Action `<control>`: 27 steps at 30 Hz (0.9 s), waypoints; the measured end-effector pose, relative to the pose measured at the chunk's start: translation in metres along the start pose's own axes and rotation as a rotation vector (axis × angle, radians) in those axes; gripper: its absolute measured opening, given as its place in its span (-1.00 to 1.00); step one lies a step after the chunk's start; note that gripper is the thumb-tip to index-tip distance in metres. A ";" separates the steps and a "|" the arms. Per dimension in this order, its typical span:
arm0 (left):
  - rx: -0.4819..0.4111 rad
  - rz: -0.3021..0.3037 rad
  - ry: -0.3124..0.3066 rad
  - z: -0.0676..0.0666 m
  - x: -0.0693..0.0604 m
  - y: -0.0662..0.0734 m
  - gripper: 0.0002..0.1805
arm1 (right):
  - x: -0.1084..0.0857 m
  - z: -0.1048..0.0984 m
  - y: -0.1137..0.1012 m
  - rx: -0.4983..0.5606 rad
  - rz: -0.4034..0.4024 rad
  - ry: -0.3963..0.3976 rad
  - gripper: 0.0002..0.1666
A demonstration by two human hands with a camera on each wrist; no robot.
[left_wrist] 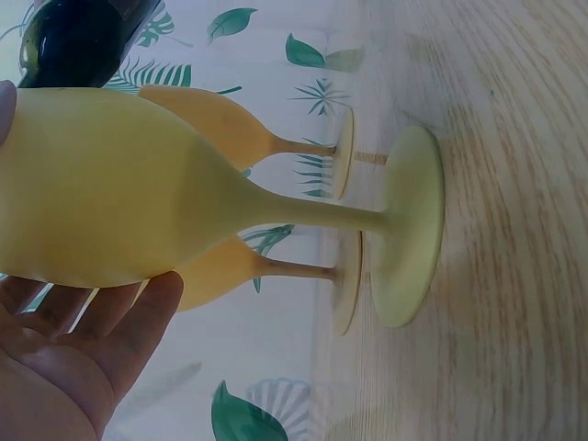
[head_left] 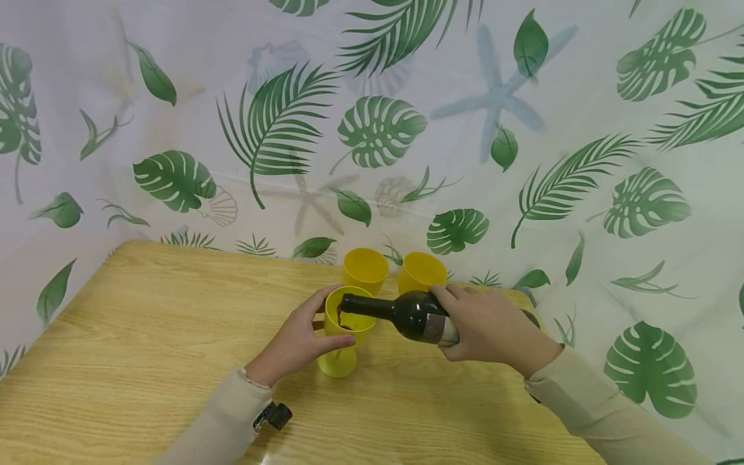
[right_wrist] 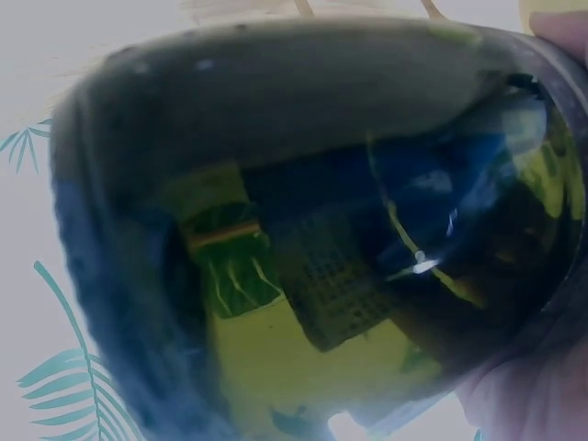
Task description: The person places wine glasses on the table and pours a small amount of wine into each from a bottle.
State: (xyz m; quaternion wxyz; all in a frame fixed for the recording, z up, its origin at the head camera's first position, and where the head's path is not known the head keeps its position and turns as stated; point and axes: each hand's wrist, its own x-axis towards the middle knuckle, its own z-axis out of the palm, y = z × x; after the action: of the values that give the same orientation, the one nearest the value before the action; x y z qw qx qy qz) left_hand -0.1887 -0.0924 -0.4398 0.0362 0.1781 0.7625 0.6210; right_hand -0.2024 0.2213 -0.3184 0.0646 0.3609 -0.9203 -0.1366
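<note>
A yellow wine glass (head_left: 363,330) stands on the table, its stem and round foot (left_wrist: 409,230) plain in the left wrist view. My left hand (head_left: 299,342) holds its bowl from the left, thumb in front and fingers behind. With my right hand (head_left: 494,323) I grip a dark wine bottle (head_left: 414,316) by its body. The bottle lies nearly level, its neck over the glass's rim, and dark liquid runs from the mouth into the bowl. In the right wrist view the bottle's base end (right_wrist: 303,230) fills most of the picture.
Two more wine glasses, orange-yellow, stand just behind: one at the left (head_left: 366,266), one at the right (head_left: 422,271). The wood-grain table (head_left: 174,310) ends at a leaf-printed curtain (head_left: 279,213) close behind them. A black wrist device (head_left: 273,415) sits on my left sleeve.
</note>
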 end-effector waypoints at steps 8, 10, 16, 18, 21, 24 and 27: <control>0.007 0.003 0.004 0.001 0.001 -0.002 -0.10 | 0.000 -0.001 -0.001 0.000 0.004 -0.017 0.02; 0.006 0.003 0.004 0.001 0.001 -0.002 -0.10 | 0.000 -0.001 -0.001 0.006 0.004 -0.020 0.02; 0.002 0.005 0.002 0.001 0.002 -0.003 -0.10 | -0.001 -0.001 0.000 0.001 0.000 -0.011 0.00; -0.001 0.006 0.002 0.001 0.002 -0.003 -0.10 | -0.001 -0.001 0.000 0.002 -0.001 -0.013 0.00; -0.002 0.009 0.002 0.001 0.002 -0.003 -0.09 | -0.001 -0.001 0.000 0.005 -0.001 -0.017 0.02; -0.004 0.009 0.000 0.000 0.002 -0.003 -0.08 | -0.001 -0.001 0.000 0.001 -0.002 -0.006 0.00; -0.009 0.007 -0.002 0.000 0.002 -0.003 -0.07 | -0.002 -0.001 0.000 0.000 -0.004 0.004 -0.02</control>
State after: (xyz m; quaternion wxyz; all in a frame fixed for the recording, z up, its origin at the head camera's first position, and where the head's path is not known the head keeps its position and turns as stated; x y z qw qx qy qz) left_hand -0.1908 -0.0925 -0.4424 0.0356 0.1814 0.7588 0.6245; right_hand -0.2010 0.2221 -0.3171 0.0661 0.3628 -0.9195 -0.1359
